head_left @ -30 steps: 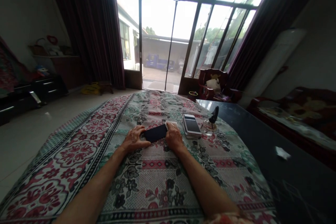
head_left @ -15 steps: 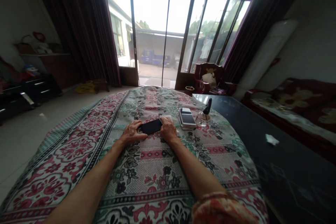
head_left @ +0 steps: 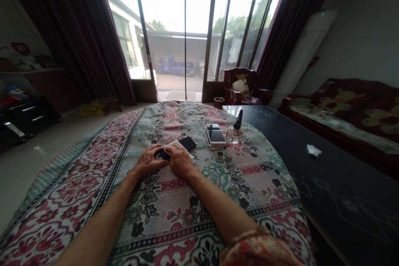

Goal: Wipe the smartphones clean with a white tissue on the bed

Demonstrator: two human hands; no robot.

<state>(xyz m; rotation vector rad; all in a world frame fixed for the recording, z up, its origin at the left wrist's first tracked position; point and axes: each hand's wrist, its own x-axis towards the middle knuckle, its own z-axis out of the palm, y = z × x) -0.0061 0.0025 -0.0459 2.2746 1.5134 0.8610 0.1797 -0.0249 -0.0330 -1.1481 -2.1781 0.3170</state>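
A black smartphone (head_left: pixel 188 143) lies on the patterned tablecloth (head_left: pixel 187 191), its screen facing up. My left hand (head_left: pixel 148 161) is closed around the phone's left end. With my right hand (head_left: pixel 181 162) I press a white wipe or tissue (head_left: pixel 175 144) against the screen; it covers the middle of the phone. Just right of my hands sits a stack of phones (head_left: pixel 215 134), the top one white-framed. Beside the stack stands a clear bottle with a black top (head_left: pixel 234 133).
To the right, a dark table (head_left: pixel 336 191) adjoins the cloth-covered one, with a crumpled white tissue (head_left: pixel 313 150) on it. Beyond stand a wooden armchair (head_left: pixel 240 85) and a long wooden sofa (head_left: pixel 349 108). Glass doors (head_left: pixel 174 41) fill the far side.
My right hand has slid the white wipe leftward along the phone, from its right end to near my left hand. The phone's right end now shows. The whole view has shifted slightly.
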